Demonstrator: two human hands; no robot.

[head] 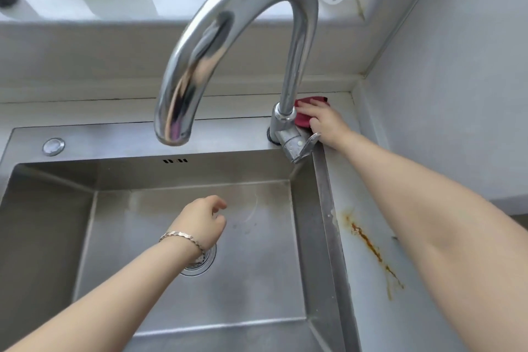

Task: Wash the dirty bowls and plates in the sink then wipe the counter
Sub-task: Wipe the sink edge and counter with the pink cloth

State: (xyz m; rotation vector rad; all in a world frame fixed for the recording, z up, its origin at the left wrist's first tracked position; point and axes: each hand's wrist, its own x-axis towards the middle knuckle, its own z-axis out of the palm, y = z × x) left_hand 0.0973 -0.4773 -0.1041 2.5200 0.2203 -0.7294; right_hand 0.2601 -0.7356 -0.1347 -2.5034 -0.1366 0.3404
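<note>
Head view: right hand (324,123) presses red cloth (303,120) flat on counter (377,323) behind faucet base (281,123). Left hand (204,220) loosely curled, empty, over sink (114,137). Best: firm pressure, sweep toward rust stain (371,248).

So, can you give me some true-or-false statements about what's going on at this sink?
1. The right hand presses a red cloth by the faucet base. True.
2. The left hand hangs over the sink, holding nothing. True.
3. Water runs from the faucet. False: the spout shows no stream.
4. Dirty bowls fill the sink. False: only its drain strainer shows.
5. The left wrist is bare. False: it wears a silver bracelet.
</note>
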